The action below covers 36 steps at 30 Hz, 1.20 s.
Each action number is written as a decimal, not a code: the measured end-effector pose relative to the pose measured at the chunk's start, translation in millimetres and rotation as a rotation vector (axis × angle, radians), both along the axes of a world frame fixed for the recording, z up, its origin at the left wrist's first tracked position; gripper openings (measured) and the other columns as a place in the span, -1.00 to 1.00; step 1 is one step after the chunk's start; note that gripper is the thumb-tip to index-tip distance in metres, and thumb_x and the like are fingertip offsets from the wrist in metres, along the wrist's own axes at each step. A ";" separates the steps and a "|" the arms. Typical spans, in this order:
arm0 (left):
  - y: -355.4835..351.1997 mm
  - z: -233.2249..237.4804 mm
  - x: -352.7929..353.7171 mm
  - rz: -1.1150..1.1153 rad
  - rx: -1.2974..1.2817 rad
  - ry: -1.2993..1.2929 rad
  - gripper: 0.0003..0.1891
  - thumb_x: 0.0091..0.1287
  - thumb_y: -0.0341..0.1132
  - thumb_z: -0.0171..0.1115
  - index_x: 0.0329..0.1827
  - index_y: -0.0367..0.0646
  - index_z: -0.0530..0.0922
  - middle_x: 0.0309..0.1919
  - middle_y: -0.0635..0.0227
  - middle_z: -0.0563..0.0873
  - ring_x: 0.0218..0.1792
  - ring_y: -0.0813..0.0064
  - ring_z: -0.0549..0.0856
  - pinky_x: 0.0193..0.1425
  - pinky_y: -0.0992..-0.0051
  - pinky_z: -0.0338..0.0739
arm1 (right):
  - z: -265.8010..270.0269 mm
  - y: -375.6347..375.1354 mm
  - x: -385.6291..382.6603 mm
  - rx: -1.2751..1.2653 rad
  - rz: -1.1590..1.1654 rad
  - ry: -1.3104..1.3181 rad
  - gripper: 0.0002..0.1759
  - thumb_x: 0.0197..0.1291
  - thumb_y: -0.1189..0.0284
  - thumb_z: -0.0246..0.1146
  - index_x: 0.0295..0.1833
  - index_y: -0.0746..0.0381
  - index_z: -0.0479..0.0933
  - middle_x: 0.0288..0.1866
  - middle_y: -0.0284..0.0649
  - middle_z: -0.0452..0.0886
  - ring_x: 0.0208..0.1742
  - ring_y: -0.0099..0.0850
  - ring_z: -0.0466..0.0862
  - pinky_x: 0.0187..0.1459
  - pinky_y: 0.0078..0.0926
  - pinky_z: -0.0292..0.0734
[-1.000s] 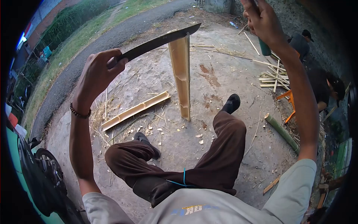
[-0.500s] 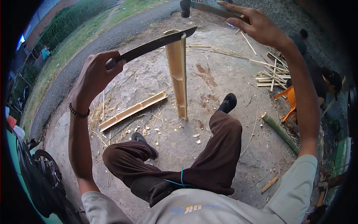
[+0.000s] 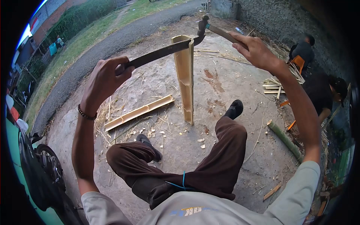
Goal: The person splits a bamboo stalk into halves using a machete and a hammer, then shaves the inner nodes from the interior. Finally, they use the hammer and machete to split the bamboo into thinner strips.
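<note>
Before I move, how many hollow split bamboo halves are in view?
2: one bamboo half stands upright with the knife across its top; the other half lies on the ground to its left. The right arm may hide more.

The machete (image 3: 161, 53) is blackish grey. The hammer (image 3: 224, 34) pairs a dark head with a brown handle, teal where they meet. The split bamboo (image 3: 184, 80) is golden tan inside; the bamboo trough (image 3: 139, 112) is paler cream-yellow. Reddish-brown blotches mark the grey concrete (image 3: 228, 165); towards its right edge, the bamboo pole (image 3: 284, 140) is green with a pale end. Dark brown trousers (image 3: 221, 159), bright blue cord (image 3: 183, 180), light grey shirt (image 3: 195, 212) with blue and yellow print.
</note>
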<state>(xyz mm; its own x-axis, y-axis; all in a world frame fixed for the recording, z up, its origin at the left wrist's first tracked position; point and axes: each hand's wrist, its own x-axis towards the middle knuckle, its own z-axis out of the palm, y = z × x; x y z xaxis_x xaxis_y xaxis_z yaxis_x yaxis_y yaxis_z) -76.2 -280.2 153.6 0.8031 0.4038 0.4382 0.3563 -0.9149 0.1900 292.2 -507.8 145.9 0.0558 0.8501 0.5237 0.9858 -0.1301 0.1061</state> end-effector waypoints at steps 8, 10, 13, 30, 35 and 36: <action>2.5 -9.7 2.7 0.001 -0.003 -0.025 -0.75 0.36 -0.24 0.34 -0.29 -0.30 0.62 -0.63 0.28 0.55 -0.60 0.53 0.45 -0.41 0.38 0.40 | 20.5 -8.6 -33.9 0.258 -0.123 0.310 -0.45 0.49 0.12 0.13 0.47 0.11 0.39 -0.19 0.05 0.74 -0.32 -0.32 0.73 -0.16 -0.27 0.59; -1.5 -10.3 4.1 0.025 0.008 0.001 -0.77 0.34 -0.22 0.34 -0.24 -0.25 0.65 -0.59 0.23 0.60 -0.58 0.39 0.55 -0.40 0.34 0.43 | -4.2 0.1 -6.1 -0.037 -0.066 0.083 -0.47 0.48 0.14 0.13 0.45 0.13 0.40 -0.13 0.09 0.72 -0.30 -0.18 0.76 -0.18 -0.22 0.61; 6.4 -22.2 12.8 -0.010 0.026 -0.030 -0.78 0.33 -0.22 0.33 -0.22 -0.23 0.66 -0.58 0.15 0.62 -0.59 0.23 0.58 -0.41 0.26 0.43 | 23.4 -3.1 -23.7 0.108 -0.100 0.199 -0.49 0.49 0.18 0.11 0.46 0.11 0.40 -0.13 0.11 0.72 -0.29 -0.11 0.76 -0.16 -0.13 0.62; 3.8 -25.1 29.0 -0.080 -0.043 -0.025 -0.78 0.33 -0.23 0.33 -0.27 -0.24 0.62 -0.63 0.17 0.55 -0.62 0.27 0.48 -0.43 0.26 0.37 | 0.9 0.0 -11.9 -0.171 -0.182 0.168 -0.50 0.46 0.20 0.16 0.42 0.16 0.43 -0.05 0.10 0.70 0.09 -0.03 0.69 0.14 -0.12 0.55; 0.8 -29.5 23.8 -0.039 -0.059 0.001 -0.80 0.33 -0.26 0.32 -0.28 -0.23 0.61 -0.64 0.19 0.52 -0.61 0.27 0.45 -0.43 0.27 0.37 | 21.0 -13.9 -44.4 0.424 -0.163 0.477 -0.45 0.48 0.14 0.15 0.46 0.15 0.39 -0.23 0.06 0.73 -0.27 -0.09 0.76 -0.21 -0.20 0.57; 2.3 -30.1 23.1 -0.044 -0.060 0.006 -0.80 0.33 -0.26 0.32 -0.28 -0.23 0.61 -0.64 0.19 0.52 -0.61 0.27 0.45 -0.43 0.27 0.37 | 9.0 -14.4 -44.2 0.282 -0.239 0.438 -0.46 0.50 0.15 0.12 0.45 0.16 0.40 -0.33 0.07 0.70 -0.38 -0.05 0.73 -0.26 -0.12 0.55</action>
<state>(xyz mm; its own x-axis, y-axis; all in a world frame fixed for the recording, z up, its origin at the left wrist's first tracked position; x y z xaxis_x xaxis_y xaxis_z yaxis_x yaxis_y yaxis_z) -53.1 -277.9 123.4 0.8233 0.3937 0.4090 0.3175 -0.9166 0.2431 248.0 -522.1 154.9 0.4921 0.6175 0.6136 0.8697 -0.3190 -0.3765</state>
